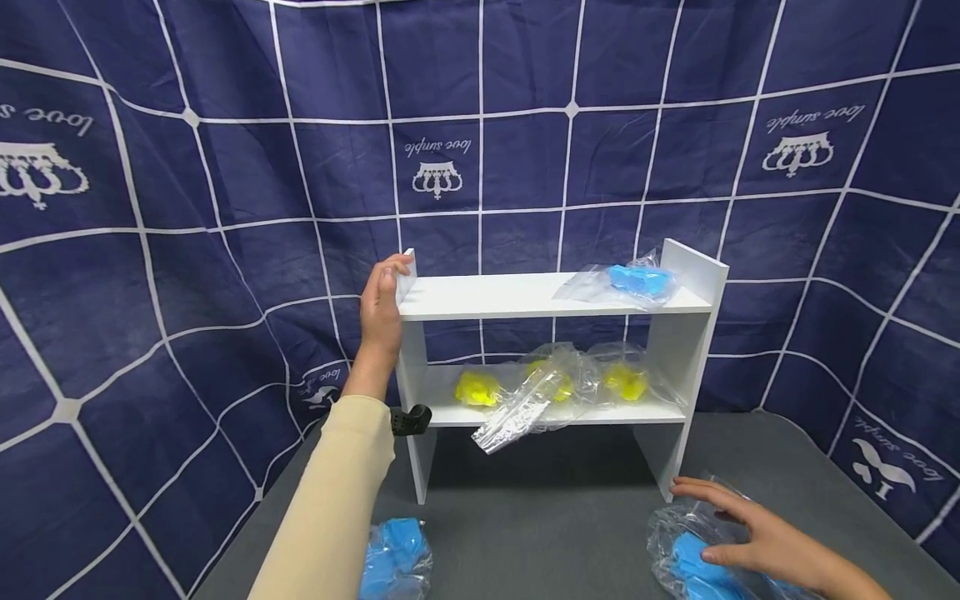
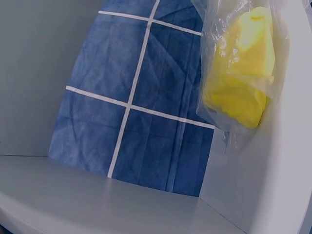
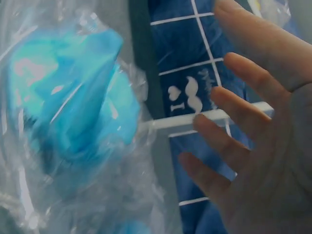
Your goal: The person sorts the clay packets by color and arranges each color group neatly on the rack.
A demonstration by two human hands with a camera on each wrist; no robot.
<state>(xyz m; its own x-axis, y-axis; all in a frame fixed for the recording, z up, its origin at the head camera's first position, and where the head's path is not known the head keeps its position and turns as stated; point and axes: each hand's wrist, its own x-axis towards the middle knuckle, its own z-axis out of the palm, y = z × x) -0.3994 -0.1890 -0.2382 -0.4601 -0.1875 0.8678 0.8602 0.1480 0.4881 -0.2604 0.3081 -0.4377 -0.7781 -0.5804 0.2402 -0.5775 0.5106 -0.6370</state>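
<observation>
My left hand (image 1: pixel 382 312) grips the top of the left side panel of a white two-tier shelf (image 1: pixel 487 293), fingers over its edge. Down at the lower right, my right hand (image 1: pixel 761 537) hovers over a clear plastic bag with something soft and blue (image 1: pixel 693 560) inside. In the right wrist view its fingers are spread and hold nothing, beside the blue bagged item (image 3: pixel 73 92). Bagged yellow items lie on the lower tier: one at left (image 1: pixel 477 388), one in the middle and one at right (image 1: pixel 625 383). The left wrist view shows a yellow one (image 2: pixel 243 68) close up.
Another blue bagged item (image 1: pixel 641 280) lies on the top tier at the right. More blue in clear plastic (image 1: pixel 403 542) rests on the dark grey table (image 1: pixel 540 533) at front left. A shiny bag end (image 1: pixel 517 421) overhangs the lower tier. Navy checked cloth (image 1: pixel 517 167) hangs behind.
</observation>
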